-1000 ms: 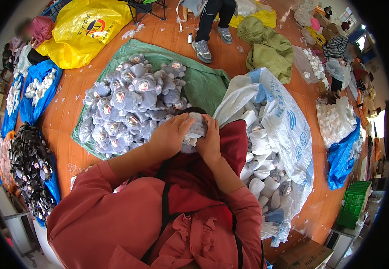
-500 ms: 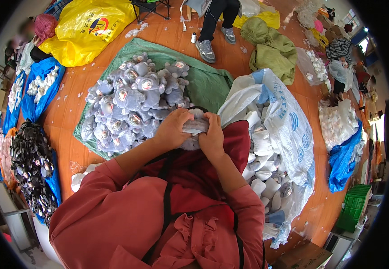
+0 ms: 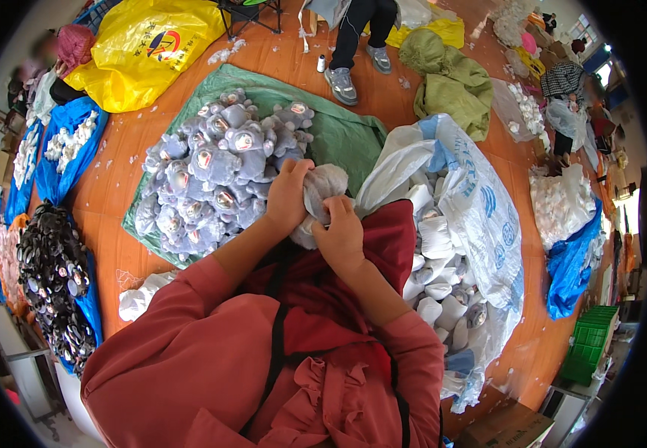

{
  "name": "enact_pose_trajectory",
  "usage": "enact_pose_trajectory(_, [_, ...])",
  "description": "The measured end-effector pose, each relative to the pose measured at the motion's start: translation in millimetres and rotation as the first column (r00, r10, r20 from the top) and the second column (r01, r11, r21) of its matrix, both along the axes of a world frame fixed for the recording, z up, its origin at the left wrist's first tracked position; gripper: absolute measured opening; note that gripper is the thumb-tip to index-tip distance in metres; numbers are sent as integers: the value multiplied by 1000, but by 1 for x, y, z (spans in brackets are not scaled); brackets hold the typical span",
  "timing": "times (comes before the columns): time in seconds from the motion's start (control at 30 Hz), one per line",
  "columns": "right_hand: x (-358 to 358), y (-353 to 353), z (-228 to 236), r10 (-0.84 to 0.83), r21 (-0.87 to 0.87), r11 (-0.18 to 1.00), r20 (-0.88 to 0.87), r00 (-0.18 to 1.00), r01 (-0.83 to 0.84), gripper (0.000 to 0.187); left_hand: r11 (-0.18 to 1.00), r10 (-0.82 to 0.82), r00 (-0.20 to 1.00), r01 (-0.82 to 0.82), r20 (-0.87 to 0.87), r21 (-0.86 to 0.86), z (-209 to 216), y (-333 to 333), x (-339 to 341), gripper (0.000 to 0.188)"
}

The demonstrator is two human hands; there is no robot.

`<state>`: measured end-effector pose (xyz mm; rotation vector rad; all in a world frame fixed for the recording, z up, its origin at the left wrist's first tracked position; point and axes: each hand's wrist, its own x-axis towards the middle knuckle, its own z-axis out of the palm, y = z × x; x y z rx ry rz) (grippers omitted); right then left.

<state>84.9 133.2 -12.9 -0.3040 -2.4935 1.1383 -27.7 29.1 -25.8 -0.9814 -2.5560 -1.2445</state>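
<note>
Above my lap, a grey plush toy [image 3: 326,181] is held between both hands. My left hand [image 3: 289,196] is closed around its left side. My right hand [image 3: 340,233] pinches the plush lower down with bent fingers; whether a small tool is in them cannot be made out. Just left of my hands lies a heap of grey plush toys [image 3: 215,168] with pale muzzles, on a green sheet [image 3: 342,138]. To the right, a white woven sack [image 3: 488,201] gapes open, full of white and grey stuffed pieces [image 3: 437,243].
A dark heap of plush pieces [image 3: 51,280] lies at left on blue sheeting. A yellow bag [image 3: 141,63] and an olive sack [image 3: 450,82] lie farther off. Another person's shoe [image 3: 341,86] stands beyond the green sheet. A green crate [image 3: 591,343] sits at far right.
The plush toy has turned upright, showing more of its fluffy top. My left hand has shifted up its side, and my right hand has dropped lower and pinches it there.
</note>
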Motion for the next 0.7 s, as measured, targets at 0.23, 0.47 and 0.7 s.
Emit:
enact_pose_trajectory(0.23, [10,18,-2,46,-315,947,-64,997,-64,23,988,-133,986,140,-104,69,-1,-7,-4,45])
enact_pose_trajectory(0.47, [25,39,-19,-158,-841,535,-1,987,85,26,881,-436,803,473,-406,-13,1,-36,3,38])
enact_pose_trajectory(0.7, [23,34,-10,-44,-878,469,-130,990,-94,16,795,-554,675,602,-487,-70,20,-35,8,25])
